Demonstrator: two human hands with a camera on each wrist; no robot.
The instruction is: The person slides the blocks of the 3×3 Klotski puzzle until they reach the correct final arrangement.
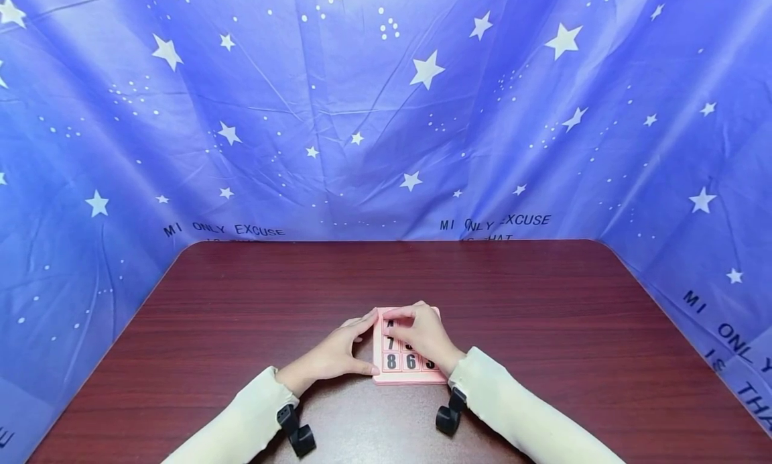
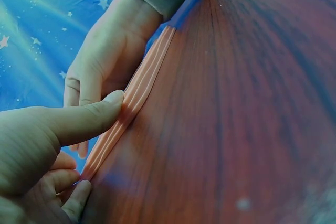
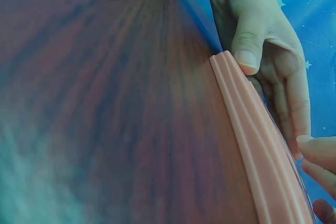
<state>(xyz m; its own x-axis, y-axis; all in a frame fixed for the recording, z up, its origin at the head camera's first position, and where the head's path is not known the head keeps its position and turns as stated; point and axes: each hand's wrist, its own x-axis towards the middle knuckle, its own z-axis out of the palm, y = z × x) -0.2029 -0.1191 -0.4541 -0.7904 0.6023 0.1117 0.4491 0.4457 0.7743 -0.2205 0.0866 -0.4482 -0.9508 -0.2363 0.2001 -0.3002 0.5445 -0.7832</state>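
Note:
A pink number slide puzzle [image 1: 410, 378] lies flat on the table, with black digits on its tiles. An 8 tile [image 1: 391, 362] and a 6 tile [image 1: 411, 362] show in the near row, a 7 tile [image 1: 391, 344] behind them. My left hand [image 1: 330, 357] holds the puzzle by its left side, thumb at the near corner and fingers toward the far one. From the right, my right hand [image 1: 427, 331] reaches over the board, its thumb and forefinger over the upper left tiles, covering several others. The right wrist view shows the ridged pink side [image 3: 257, 140] of the puzzle.
The dark red wooden table [image 1: 241, 283] spreads around the puzzle. Behind and beside it hangs a blue curtain [image 1: 362, 82] with white stars and lettering. A black wrist device [image 1: 295, 432] sits at the left cuff, another black device [image 1: 449, 414] at the right.

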